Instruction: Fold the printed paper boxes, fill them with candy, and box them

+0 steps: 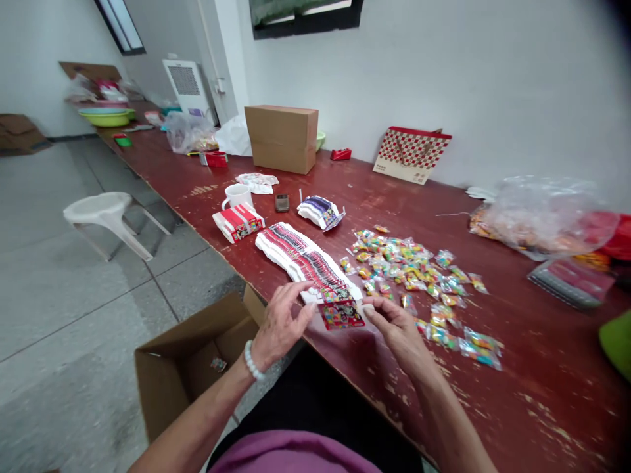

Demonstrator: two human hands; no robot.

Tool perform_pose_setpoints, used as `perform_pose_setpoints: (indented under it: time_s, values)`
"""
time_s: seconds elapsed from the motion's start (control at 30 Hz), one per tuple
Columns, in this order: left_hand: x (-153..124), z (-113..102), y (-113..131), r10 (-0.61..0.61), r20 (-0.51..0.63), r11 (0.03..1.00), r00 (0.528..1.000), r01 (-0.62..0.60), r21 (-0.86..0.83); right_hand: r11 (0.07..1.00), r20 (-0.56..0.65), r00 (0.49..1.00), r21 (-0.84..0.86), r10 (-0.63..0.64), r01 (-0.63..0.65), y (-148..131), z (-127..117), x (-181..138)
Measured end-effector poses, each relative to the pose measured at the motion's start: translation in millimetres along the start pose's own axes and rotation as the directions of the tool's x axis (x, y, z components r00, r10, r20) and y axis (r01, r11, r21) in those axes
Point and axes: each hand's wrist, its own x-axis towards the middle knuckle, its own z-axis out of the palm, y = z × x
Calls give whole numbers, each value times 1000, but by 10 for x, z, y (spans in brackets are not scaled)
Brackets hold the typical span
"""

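A small red carton with colourful print is held at the table's front edge, between my two hands. My left hand, with a pale bead bracelet at the wrist, has its thumb at the carton's left end and its index finger stretched over the end of the row behind. My right hand pinches the carton's right end between thumb and fingers. Directly behind lies a long row of overlapping flat cartons, red, black and white. To the right spreads a pile of small clear-wrapped colourful candies.
An open cardboard box stands below the table edge on the left, a small packet inside. A red-and-white carton bundle, white mug, purple carton bundle and closed brown box stand farther back. Plastic bags lie at right.
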Motion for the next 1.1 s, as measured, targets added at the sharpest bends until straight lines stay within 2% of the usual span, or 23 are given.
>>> perform_pose_setpoints:
  time_s: [0.03, 0.07, 0.1, 0.17, 0.2, 0.23, 0.27, 0.3, 0.37, 0.43, 0.47, 0.53, 0.6, 0.67, 0.77, 0.9, 0.93, 0.97, 1.03, 1.1]
  values:
    - [44, -8, 61, -61, 117, 990, 991, 75, -116, 999, 40, 999, 36, 8, -10, -81, -32, -50]
    - [82, -7, 109, -111, 261, 954, 959, 177, -243, 998, 57, 998, 54, 8, -11, -156, -55, -95]
    - [112, 7, 142, -138, 420, 885, 897, 302, -355, 998, 63, 998, 63, 1, -5, -220, -67, -131]
    - [142, 73, 163, -108, 699, 690, 707, 560, -459, 997, 62, 998, 80, -17, 12, -302, -69, -180]
    - [140, 120, 154, -68, 794, 597, 604, 662, -453, 995, 53, 998, 93, -23, 18, -320, -62, -194]
    - [127, 173, 136, -23, 858, 522, 513, 738, -427, 993, 41, 999, 114, -28, 24, -324, -52, -204]
    - [106, 227, 113, 18, 897, 468, 441, 789, -398, 990, 23, 999, 140, -31, 28, -318, -41, -212]
    - [77, 279, 90, 56, 917, 432, 396, 818, -380, 986, 1, 999, 167, -33, 32, -305, -31, -221]
    - [13, 375, 53, 117, 928, 375, 353, 850, -371, 978, -28, 999, 205, -34, 40, -274, -18, -248]
    - [-44, 452, 41, 154, 932, 327, 327, 874, -360, 983, -60, 996, 167, -70, 79, -255, -16, -289]
    - [-64, 483, 45, 161, 930, 306, 332, 879, -367, 988, -87, 990, 92, -114, 122, -253, -21, -313]
    - [-84, 534, 65, 152, 909, 272, 388, 868, -416, 962, -134, 959, -146, -251, 232, -259, -36, -364]
    - [-84, 571, 96, 117, 881, 257, 459, 843, -473, 872, -129, 923, -395, -363, 288, -266, -57, -410]
    - [-77, 600, 125, 71, 865, 282, 497, 822, -495, 798, -104, 914, -532, -393, 282, -259, -83, -441]
    - [-69, 640, 145, 12, 862, 359, 508, 802, -477, 808, -86, 930, -528, -357, 262, -219, -140, -454]
    - [-48, 711, 117, -60, 847, 423, 529, 781, -458, 919, -72, 958, -311, -279, 244, -133, -269, -447]
    - [-39, 732, 107, -113, 819, 502, 562, 744, -441, 932, -64, 963, -275, -264, 237, -110, -311, -451]
    - [-29, 753, 97, -176, 762, 612, 623, 676, -411, 939, -60, 965, -254, -254, 232, -86, -356, -457]
    - [-11, 790, 84, -251, 574, 822, 780, 484, -299, 948, -84, 967, -234, -239, 214, -39, -451, -480]
    - [4, 815, 90, -250, 386, 921, 888, 341, -187, 956, -128, 967, -224, -221, 189, 3, -544, -511]
